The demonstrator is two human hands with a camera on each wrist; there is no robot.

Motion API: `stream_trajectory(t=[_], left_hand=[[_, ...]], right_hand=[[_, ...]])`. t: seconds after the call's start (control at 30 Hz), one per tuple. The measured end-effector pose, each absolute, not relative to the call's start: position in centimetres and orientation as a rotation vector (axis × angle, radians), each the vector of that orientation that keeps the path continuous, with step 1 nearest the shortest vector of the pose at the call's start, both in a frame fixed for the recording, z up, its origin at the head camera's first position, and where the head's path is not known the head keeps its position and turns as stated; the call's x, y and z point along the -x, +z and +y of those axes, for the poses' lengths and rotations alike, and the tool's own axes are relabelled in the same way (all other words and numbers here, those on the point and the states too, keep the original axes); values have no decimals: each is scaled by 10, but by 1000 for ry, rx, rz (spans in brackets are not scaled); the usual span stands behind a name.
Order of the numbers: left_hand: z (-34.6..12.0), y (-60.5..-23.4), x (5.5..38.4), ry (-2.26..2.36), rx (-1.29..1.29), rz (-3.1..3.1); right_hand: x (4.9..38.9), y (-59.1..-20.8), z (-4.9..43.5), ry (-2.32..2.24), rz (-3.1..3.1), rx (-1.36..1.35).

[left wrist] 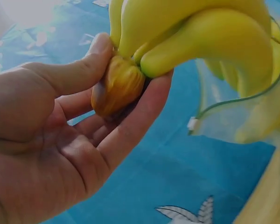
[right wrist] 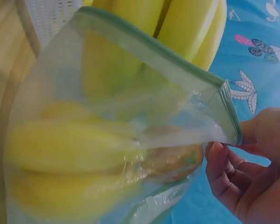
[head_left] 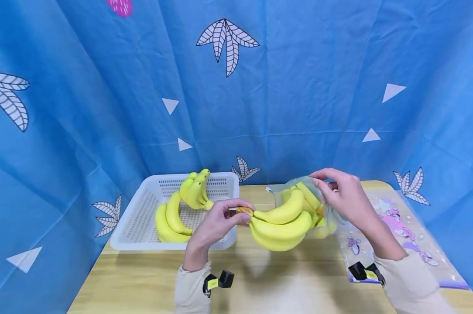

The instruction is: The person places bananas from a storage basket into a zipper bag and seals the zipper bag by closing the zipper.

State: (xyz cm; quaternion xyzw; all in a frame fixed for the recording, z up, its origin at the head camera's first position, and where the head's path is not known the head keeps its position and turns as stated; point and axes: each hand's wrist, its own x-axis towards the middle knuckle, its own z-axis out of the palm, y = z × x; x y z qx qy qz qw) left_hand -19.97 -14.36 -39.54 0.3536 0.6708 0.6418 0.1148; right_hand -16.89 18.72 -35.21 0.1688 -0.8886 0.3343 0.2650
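Left of the bag (right wrist: 149, 112), bananas (head_left: 174, 213) are contained in a basket (head_left: 134, 222) on the table (head_left: 150, 270). At the bag, a bunch (head_left: 281, 233) is held by its stem (left wrist: 119, 86) in curled fingers of the left hand (head_left: 217, 222), seemingly so its tips face the bag. The bag's rim (right wrist: 151, 42) is pinched by fingers of the right hand (head_left: 348, 196), presumably for openness.

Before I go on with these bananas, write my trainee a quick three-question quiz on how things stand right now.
1. True or false: the left hand grips a banana bunch by its stem.
2. The right hand pinches: A) the table; B) the edge of the clear bag; C) the curtain.
3. Fill in: as the person sees it, the white basket stands to the ___ of the bag.

Key: 1 true; 2 B; 3 left.
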Motion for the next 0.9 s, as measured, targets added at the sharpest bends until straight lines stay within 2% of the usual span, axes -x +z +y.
stream_trajectory(t=[0.17, 0.47, 0.9], left_hand=[[-125, -401, 196, 1825, -979, 2087], [-94, -406, 185, 1657, -1038, 2440], [-56, -429, 184, 1673, -1060, 2742]], right_hand=[[162, -358, 178, 848, -2406, -467], [159, -367, 167, 812, -2377, -492], [158, -383, 157, 721, -2332, -483]])
